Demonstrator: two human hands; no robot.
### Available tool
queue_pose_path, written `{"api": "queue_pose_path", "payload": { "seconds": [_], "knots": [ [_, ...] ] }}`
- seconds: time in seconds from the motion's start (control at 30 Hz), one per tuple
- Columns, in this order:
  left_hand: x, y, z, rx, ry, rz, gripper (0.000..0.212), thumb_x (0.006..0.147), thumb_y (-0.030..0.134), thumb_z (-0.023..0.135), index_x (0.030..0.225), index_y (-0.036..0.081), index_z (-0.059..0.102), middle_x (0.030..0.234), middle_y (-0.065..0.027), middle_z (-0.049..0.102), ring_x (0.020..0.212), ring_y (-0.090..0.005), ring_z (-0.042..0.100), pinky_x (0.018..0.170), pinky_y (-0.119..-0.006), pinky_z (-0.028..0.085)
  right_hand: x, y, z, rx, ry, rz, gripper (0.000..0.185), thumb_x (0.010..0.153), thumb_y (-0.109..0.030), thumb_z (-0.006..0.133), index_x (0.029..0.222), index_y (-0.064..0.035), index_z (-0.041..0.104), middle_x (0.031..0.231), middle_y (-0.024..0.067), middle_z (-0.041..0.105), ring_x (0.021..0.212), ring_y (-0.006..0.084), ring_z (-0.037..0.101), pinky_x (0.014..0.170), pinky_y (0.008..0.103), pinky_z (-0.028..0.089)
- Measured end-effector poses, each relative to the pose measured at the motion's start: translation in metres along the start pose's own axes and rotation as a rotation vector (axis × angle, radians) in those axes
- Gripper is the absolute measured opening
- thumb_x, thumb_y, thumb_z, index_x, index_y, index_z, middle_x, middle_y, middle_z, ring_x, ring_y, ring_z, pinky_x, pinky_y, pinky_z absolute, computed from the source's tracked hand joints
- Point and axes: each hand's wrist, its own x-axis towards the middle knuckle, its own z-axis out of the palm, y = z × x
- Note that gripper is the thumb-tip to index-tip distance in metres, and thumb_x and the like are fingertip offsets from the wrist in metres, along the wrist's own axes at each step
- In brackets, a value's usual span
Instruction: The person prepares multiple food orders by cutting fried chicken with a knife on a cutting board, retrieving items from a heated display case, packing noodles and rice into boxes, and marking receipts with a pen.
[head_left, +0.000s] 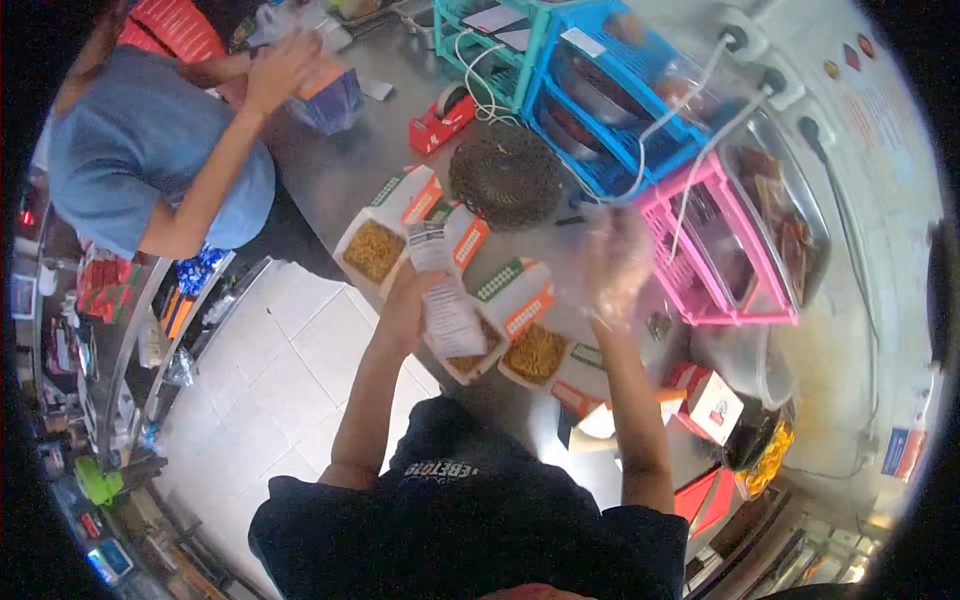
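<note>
My left hand (409, 289) holds a long printed paper receipt (454, 315) over the food boxes. My right hand (619, 259), in a clear plastic glove, is raised beside the pink rack; it is blurred and its fingers cannot be made out. Below and around the receipt stand several paper takeaway boxes with raised lids. Noodles (373, 251) fill the leftmost box, and more noodles (536, 354) lie in the box at the right. The receipt partly covers a box between them. A dark woven round basket (506, 176) is upside down or lidded behind the boxes; which, I cannot tell.
A red tape dispenser (442, 124) stands on the steel counter (330, 176). Green, blue (615, 97) and pink plastic racks (720, 240) line the wall, with white cables hanging across them. At left a co-worker in a blue shirt (161, 150) handles a bagged box (326, 97).
</note>
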Motion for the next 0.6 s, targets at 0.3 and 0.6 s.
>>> {"api": "queue_pose_path", "payload": {
  "seconds": [0.3,0.6],
  "knots": [
    [-0.105,-0.169,-0.024,0.773,-0.487,0.089,0.034,0.073,0.013,0.075,0.102,0.0,0.064,0.088,-0.0077,0.068,0.08,-0.0125,0.064,0.07,-0.028,0.051,-0.222,-0.013,-0.165,0.289,0.081,0.273,0.005,0.086,-0.006,0.06,0.086,-0.002,0.057,0.082,0.0093,0.059,0.072,0.0142,0.055,0.069,0.0275,0.046],
    [-0.12,-0.308,-0.019,1.122,-0.041,0.778,0.036,0.075,0.02,0.071,0.108,0.014,0.058,0.109,-0.0107,0.057,0.106,-0.0274,0.05,0.091,-0.043,0.039,-0.407,0.021,-0.17,0.213,0.153,0.612,0.011,0.09,-0.011,0.058,0.094,-0.0011,0.055,0.08,0.0048,0.058,0.069,0.0097,0.054,0.057,0.0246,0.046]
  ]
}}
